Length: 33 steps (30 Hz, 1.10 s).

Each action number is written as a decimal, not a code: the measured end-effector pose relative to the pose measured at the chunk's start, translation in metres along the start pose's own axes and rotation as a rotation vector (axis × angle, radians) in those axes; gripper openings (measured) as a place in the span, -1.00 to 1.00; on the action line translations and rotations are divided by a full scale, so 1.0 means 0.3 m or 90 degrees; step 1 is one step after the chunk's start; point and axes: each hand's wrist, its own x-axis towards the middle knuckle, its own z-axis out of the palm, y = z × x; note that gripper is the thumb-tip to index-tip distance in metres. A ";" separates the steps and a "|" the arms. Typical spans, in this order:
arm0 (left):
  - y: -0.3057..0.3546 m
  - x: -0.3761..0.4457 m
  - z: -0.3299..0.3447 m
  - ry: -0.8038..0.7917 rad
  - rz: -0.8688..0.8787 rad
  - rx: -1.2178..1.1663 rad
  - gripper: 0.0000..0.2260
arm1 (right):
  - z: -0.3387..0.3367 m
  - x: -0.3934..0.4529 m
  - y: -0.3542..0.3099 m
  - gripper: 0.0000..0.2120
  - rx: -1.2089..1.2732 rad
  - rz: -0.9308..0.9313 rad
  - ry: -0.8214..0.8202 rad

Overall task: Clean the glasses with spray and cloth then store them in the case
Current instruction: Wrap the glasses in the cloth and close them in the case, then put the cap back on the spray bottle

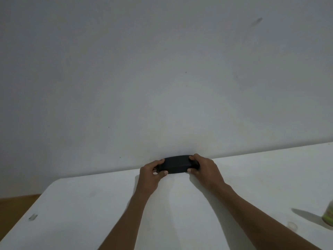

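A plain grey-white wall (162, 69) fills the upper part of the view, with a few faint scuffs, one up toward 1 o'clock. Below it a white table (90, 204) stretches toward the wall, its far edge running slightly uphill from 9 o'clock to 3 o'clock. A strip of brown floor (16, 206) shows past the table's left corner at 8 o'clock.

The black case (177, 164) lies at the far edge of the table, just below the middle of the view, close against the wall. It looks closed, long side facing the person. Whether the glasses are inside cannot be told.

Both arms reach forward from 6 o'clock. The left hand (153, 173) grips the left end of the case, fingers over the top and thumb on the near side, clamped on it. The right hand (204, 168) grips the right end the same way, fingers curled over the top, thumb pressed on the front face.

At 4 o'clock, cut by the frame's right edge, stands a bottle (328, 213) with a green base, blurred. Just left of it and nearer the person sits a small clear cap (292, 226), apart from the bottle. Near the left corner at 8 o'clock lies a small grey object (33, 217), too blurred to identify
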 end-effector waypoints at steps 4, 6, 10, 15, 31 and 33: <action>0.001 0.000 0.006 -0.006 -0.018 0.009 -0.56 | 0.000 -0.002 -0.004 -0.76 -0.010 0.011 0.001; 0.021 0.000 -0.001 -0.021 -0.037 0.025 -0.54 | -0.008 -0.006 -0.018 -0.74 -0.027 0.025 -0.008; 0.087 -0.017 -0.005 -0.037 -0.040 0.110 -0.46 | -0.058 -0.027 -0.068 -0.62 -0.106 0.052 -0.056; 0.219 -0.103 0.065 0.015 0.018 0.074 -0.52 | -0.217 -0.116 -0.106 -0.61 -0.142 0.058 0.015; 0.671 -0.531 0.522 -0.335 0.195 0.112 -0.57 | -0.832 -0.636 0.110 -0.56 0.013 0.200 0.272; 0.682 -0.556 0.555 -0.317 0.191 0.107 -0.59 | -0.810 -0.691 0.140 -0.49 0.064 0.211 0.284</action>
